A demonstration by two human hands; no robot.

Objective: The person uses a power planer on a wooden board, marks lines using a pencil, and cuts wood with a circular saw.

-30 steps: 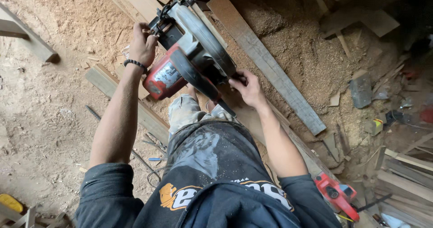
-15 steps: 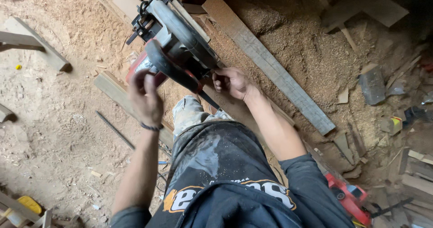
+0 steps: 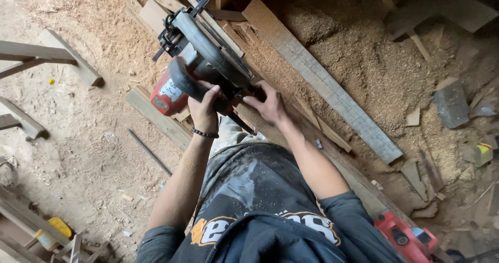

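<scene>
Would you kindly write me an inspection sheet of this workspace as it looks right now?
Surface: dirt floor covered in sawdust.
Job's things: circular saw, grey guard, red motor body, held over a long plank.
Clutter: grey board, wood offcuts, thin dark rod, second red tool, yellow object.
Grippers: left hand grips the saw's handle; right hand rests at the saw's base on the plank.
Cables: nothing seen.
Surroundings: wooden frames at left.

A pale rectangular label [image 3: 170,90] sits on the saw's red motor housing.
</scene>
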